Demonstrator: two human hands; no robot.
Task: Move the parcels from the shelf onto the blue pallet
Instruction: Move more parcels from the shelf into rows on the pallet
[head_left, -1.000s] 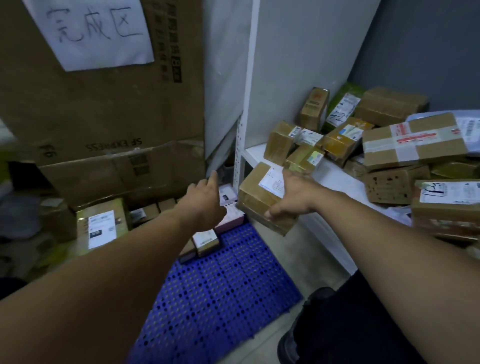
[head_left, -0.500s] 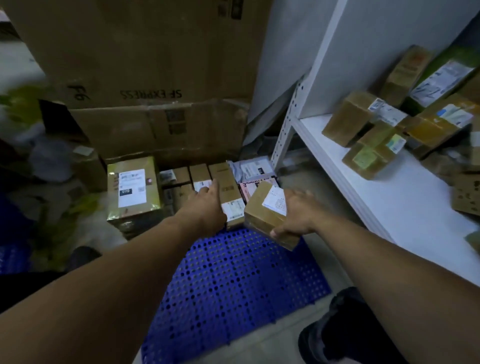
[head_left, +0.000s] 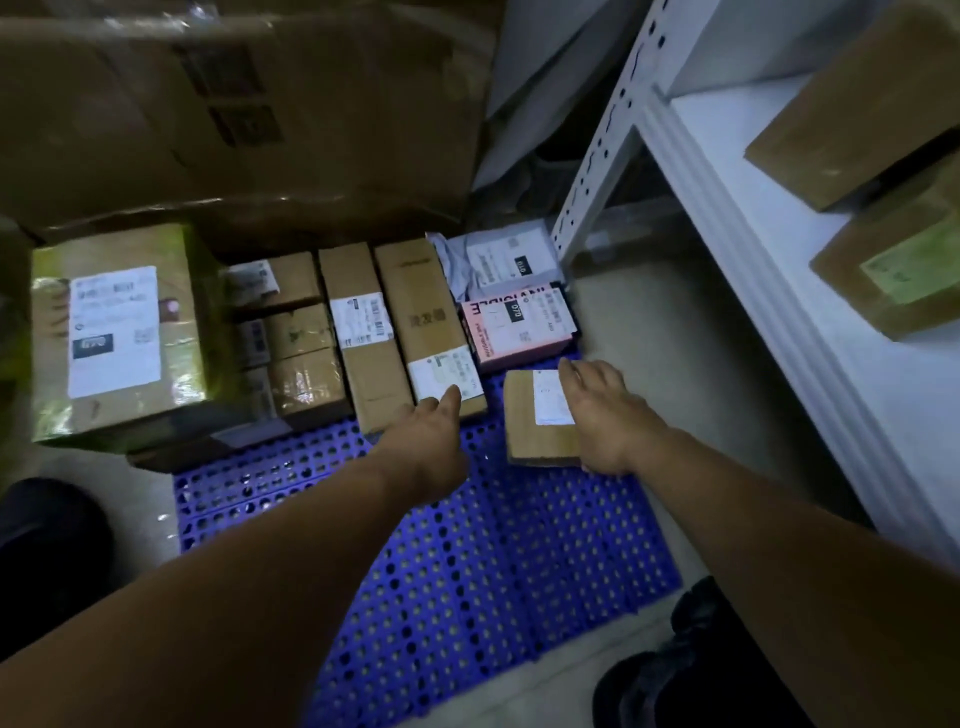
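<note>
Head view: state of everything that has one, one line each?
Pallet, parcels along its far edge.
Box, lies on the pallet, label up.
Right hand, holds the box by its right side.
Left hand, open, holds nothing.
Pink parcel, flat, label up.
Shelf, holds boxes.

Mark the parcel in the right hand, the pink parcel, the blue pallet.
held brown parcel (head_left: 522, 418): head view, bare cardboard left of its label.
pink parcel (head_left: 519, 328): head view, its top face.
blue pallet (head_left: 467, 571): head view, bare perforated deck.
</note>
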